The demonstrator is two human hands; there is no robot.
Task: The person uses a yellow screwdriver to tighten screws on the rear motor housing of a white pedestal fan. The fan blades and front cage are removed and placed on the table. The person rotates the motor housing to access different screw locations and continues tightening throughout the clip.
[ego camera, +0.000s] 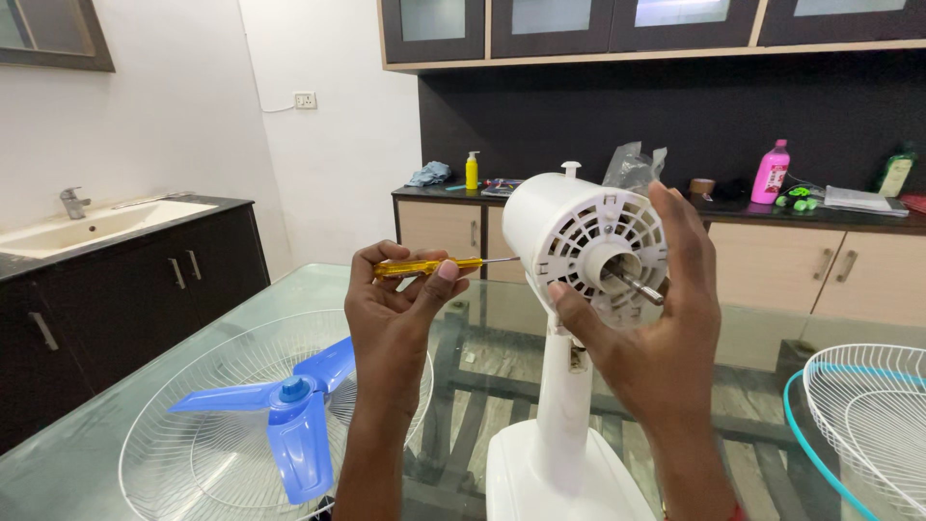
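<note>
One white plastic fan motor housing (579, 236) stands on its white stand (562, 405) over the glass worktop (116, 425), a single metal shaft (637, 285) jutting from its vented face. The right hand (656, 338) cups that face, fingers (687, 246) spread and pressed around the rim. The left hand (391, 314) has its fingers closed on one yellow-handled screwdriver (429, 265), whose tip meets the housing's side. Lying on the worktop are two white wire fan guards, one at the left (193, 453) carrying one blue three-bladed fan blade (289, 415), the other at the right edge (868, 425). Behind, one pink bottle (771, 174) and one yellow bottle (472, 172) stand on a counter.
</note>
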